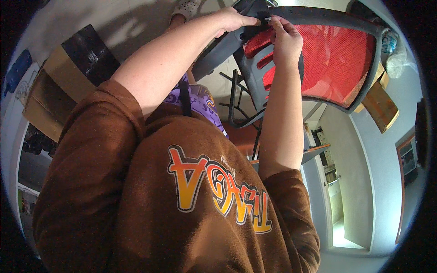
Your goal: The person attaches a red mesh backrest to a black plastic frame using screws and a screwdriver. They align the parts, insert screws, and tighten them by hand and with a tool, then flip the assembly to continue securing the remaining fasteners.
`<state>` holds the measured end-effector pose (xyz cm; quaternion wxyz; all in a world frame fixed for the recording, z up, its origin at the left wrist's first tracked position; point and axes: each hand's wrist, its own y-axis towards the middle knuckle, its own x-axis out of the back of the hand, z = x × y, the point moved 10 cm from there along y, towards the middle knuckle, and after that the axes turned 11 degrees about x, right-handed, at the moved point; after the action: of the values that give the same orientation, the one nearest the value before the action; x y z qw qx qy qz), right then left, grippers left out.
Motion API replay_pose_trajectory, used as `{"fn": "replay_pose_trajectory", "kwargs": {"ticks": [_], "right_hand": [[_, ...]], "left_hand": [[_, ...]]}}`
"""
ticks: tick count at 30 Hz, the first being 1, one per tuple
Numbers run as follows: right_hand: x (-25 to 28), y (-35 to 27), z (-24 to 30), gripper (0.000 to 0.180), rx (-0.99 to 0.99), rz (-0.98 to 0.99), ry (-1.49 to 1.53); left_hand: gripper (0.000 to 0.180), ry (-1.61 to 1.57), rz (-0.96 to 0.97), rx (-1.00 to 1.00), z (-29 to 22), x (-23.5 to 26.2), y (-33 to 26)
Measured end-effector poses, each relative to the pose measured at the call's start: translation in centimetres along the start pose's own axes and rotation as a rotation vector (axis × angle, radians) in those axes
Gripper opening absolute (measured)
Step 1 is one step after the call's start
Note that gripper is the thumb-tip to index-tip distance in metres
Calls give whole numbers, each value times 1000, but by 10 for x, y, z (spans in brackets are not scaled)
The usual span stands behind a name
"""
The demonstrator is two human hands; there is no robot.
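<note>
Both forearms reach up to the top of the view, hands pretty close together. Left forearm [170, 61] slants up and right, and the left hand [233, 21] has its thumb [249, 21] poking toward the right hand [286, 37]. Right forearm [288, 107] runs nearly straight up, thumb and fingertips [276, 22] pinched. Left fingers are mostly hidden, so can't really say how curled they are.

Right fingers [278, 24] hold a small silvery piece [268, 19].

Two hands [229, 20] [287, 40] (one pair), one red backrest [334, 59], one clog [186, 7].
</note>
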<state>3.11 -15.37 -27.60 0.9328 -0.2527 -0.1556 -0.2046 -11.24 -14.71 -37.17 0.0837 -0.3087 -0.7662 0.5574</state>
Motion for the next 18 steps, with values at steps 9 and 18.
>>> {"fn": "replay_pose_trajectory", "kwargs": {"ticks": [9,18], "right_hand": [[2,0,23,21,141,62,-449],[-14,1,45,23,258,133,-799]], "left_hand": [[62,-8,-51,-49,-10,1,-9],[64,-42,20,-10,-6,-5,-6]]}}
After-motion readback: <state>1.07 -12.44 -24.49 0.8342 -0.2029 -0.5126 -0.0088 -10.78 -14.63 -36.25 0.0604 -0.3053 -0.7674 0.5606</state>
